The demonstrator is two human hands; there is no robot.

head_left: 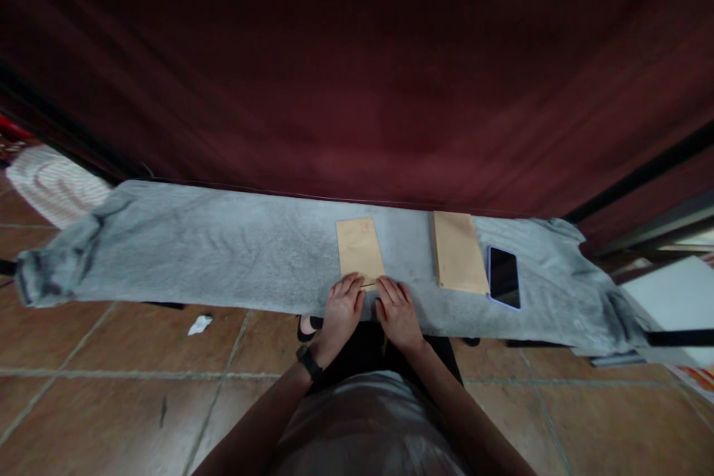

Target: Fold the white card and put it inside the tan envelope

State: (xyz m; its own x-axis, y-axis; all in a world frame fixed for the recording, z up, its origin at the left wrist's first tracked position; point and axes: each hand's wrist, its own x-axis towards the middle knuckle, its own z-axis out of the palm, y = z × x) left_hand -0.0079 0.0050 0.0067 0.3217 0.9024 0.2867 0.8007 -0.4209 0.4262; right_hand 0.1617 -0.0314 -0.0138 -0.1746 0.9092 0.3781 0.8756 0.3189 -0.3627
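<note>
A brown paper envelope [358,247] lies on the grey cloth in front of me, with a small reddish print near its far right corner. My left hand [342,306] has its fingers closed on the left part of the envelope's near edge. On the right part of that same edge, the bent fingers of my right hand [399,312] press the paper. A dark line like a fold or flap edge shows between the hands; my fingers hide the rest of it. To the right rests a thick stack of similar brown envelopes [460,253].
A phone [503,277] with a dark screen and a pale purple case lies right of the stack. The grey cloth [223,253] covers a long narrow surface. Behind it hangs a dark red curtain [379,104]. A crumpled white scrap [199,324] is on the tiled floor.
</note>
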